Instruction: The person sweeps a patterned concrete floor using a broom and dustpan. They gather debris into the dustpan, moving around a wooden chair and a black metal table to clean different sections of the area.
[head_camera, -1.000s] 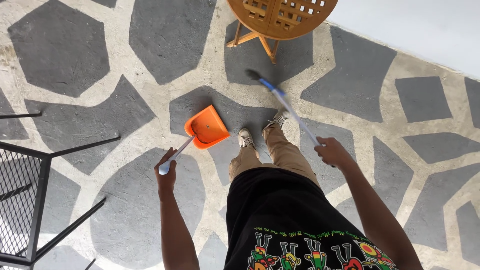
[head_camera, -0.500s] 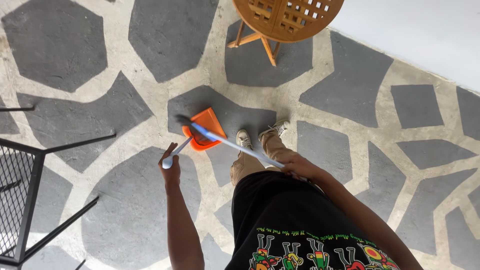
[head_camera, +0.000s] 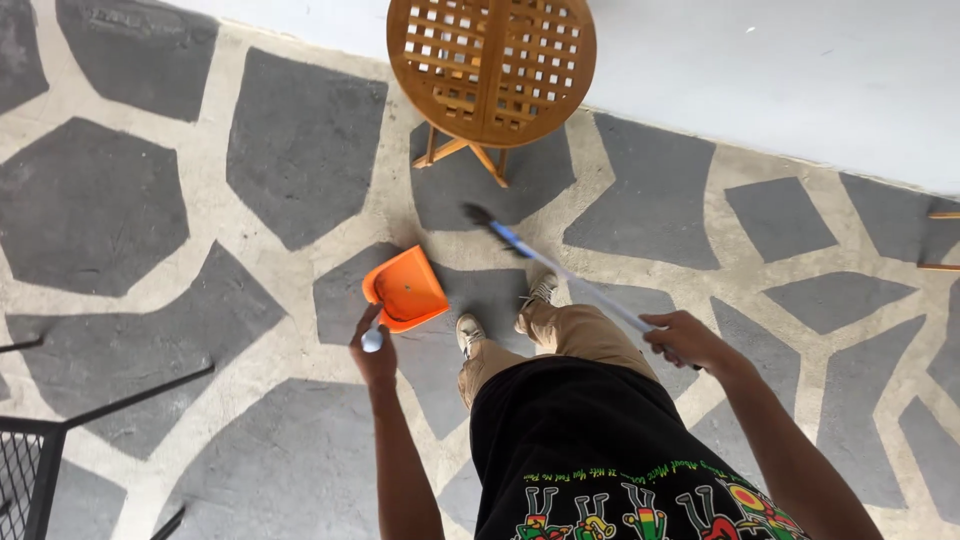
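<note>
Left hand (head_camera: 374, 352) wrapped round the orange dustpan (head_camera: 405, 288) handle, right hand (head_camera: 688, 340) gripping the broom (head_camera: 560, 268), bristles on the stone floor (head_camera: 300, 140) near the wooden stool (head_camera: 491, 62)

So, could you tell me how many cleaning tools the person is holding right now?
2: an orange dustpan in the left hand, on the floor ahead of the shoes, and a broom in the right hand, reaching toward the wooden table.

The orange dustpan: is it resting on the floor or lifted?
Cannot tell. The orange dustpan hangs from the left hand, and the overhead view hides any gap.
</note>
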